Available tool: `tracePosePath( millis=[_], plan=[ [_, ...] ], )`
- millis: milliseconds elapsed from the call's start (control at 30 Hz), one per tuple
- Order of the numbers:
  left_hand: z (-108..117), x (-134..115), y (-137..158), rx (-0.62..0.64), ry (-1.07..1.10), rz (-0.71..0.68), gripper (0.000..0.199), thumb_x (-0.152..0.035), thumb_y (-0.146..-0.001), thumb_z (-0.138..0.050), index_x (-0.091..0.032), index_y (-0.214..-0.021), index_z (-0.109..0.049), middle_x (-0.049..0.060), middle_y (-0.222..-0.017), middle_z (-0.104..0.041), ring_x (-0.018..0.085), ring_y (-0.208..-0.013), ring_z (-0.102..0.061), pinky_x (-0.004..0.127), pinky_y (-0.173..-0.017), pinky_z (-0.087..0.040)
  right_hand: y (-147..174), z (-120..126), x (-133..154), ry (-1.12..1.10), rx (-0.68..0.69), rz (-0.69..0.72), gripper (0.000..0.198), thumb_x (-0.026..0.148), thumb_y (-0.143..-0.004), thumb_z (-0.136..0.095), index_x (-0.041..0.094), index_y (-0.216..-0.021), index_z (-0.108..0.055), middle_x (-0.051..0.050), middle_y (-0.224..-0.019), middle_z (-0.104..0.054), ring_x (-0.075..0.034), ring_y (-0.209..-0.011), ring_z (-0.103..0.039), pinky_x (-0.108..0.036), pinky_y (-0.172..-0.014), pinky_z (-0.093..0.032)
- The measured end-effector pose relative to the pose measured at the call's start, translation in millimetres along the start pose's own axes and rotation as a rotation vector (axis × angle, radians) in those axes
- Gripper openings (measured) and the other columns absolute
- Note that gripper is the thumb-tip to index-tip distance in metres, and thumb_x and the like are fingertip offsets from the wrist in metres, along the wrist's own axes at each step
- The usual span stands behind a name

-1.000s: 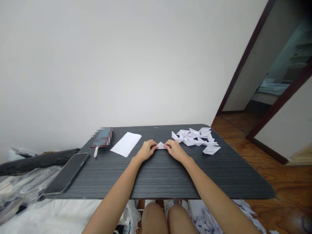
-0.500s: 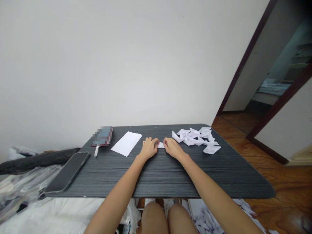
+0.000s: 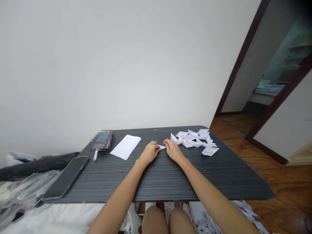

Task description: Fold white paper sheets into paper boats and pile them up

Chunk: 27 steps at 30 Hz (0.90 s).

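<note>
A small folded piece of white paper (image 3: 162, 147) shows between my two hands, above the middle of the dark table (image 3: 168, 182). My left hand (image 3: 150, 152) pinches its left end with thumb and fingers. At the paper's right end, my right hand (image 3: 172, 149) has its fingers curled closed on it. The parts of the paper inside the fingers are hidden. Just right of my right hand lies a group of several folded white paper boats (image 3: 192, 139). To the left is a flat stack of white paper (image 3: 125, 147).
A phone (image 3: 65, 177) lies at the table's left edge. Behind it is a blurred, pixelated item (image 3: 101, 140) with a white strap (image 3: 95, 155). A white wall (image 3: 146, 65) rises behind the table. More folded papers (image 3: 207, 222) are heaped below, beside the knees.
The folded paper has turned and now looks narrower, slanting between my hands. My left fingers have shifted their hold on it. The whole view has tilted slightly.
</note>
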<state>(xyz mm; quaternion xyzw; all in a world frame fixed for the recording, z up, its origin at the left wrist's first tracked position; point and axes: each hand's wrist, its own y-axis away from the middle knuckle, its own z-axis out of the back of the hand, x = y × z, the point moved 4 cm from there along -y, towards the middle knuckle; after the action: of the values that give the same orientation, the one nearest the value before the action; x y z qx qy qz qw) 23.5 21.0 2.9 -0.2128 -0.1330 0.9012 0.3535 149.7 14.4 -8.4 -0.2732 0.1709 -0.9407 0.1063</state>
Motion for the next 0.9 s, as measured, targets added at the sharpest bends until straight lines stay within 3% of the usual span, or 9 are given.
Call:
tracePosePath(
  millis=[133,300,567,767,900],
  plan=[
    [0.8,7.1,-0.4,-0.092,0.051,0.063,0.020,-0.023,-0.078,-0.047,-0.015,-0.072,-0.064,0.003,-0.065,-0.052,0.012,-0.064,-0.048,0.023,-0.062,-0.038,0.4,2.2,-5.9,-0.189,-0.044,-0.145,0.023,0.033,-0.079,-0.040,0.015,-0.076,-0.053,-0.003,-0.065,-0.058,-0.013,-0.062,-0.054,-0.023,-0.061,-0.038],
    [0.7,5.1,1.3,-0.206,0.083,0.103,0.020,-0.019,-0.077,-0.045,-0.013,-0.066,-0.061,0.002,-0.061,-0.051,0.010,-0.057,-0.047,0.021,-0.056,-0.037,-0.7,1.2,-1.7,-0.219,-0.148,-0.255,0.029,0.042,-0.067,-0.053,0.014,-0.072,-0.057,-0.005,-0.062,-0.062,-0.016,-0.060,-0.057,-0.024,-0.059,-0.040],
    [-5.2,2.1,2.1,-0.299,0.192,0.153,0.014,-0.019,-0.072,-0.049,-0.013,-0.064,-0.059,0.002,-0.060,-0.053,0.009,-0.055,-0.049,0.020,-0.054,-0.040,0.8,-6.8,6.4,-0.323,0.022,-0.235,0.023,0.030,-0.071,-0.046,0.015,-0.057,-0.057,-0.001,-0.043,-0.057,-0.012,-0.042,-0.055,-0.019,-0.048,-0.040],
    [-3.8,3.9,2.7,-0.322,0.237,0.214,0.010,-0.020,-0.070,-0.050,-0.014,-0.067,-0.057,0.001,-0.061,-0.055,0.009,-0.055,-0.051,0.020,-0.055,-0.041,3.5,-1.7,15.9,-0.241,0.002,-0.192,0.019,0.022,-0.075,-0.043,0.015,-0.063,-0.057,-0.001,-0.047,-0.060,-0.012,-0.044,-0.057,-0.019,-0.050,-0.040],
    [-1.8,6.1,1.0,-0.305,0.296,0.270,0.013,-0.022,-0.070,-0.050,-0.016,-0.080,-0.055,-0.002,-0.056,-0.054,0.009,-0.051,-0.051,0.019,-0.053,-0.040,4.5,3.6,22.5,-0.145,-0.033,-0.148,0.021,0.024,-0.080,-0.040,0.015,-0.070,-0.056,-0.004,-0.053,-0.062,-0.013,-0.051,-0.059,-0.020,-0.054,-0.040]
  ],
)
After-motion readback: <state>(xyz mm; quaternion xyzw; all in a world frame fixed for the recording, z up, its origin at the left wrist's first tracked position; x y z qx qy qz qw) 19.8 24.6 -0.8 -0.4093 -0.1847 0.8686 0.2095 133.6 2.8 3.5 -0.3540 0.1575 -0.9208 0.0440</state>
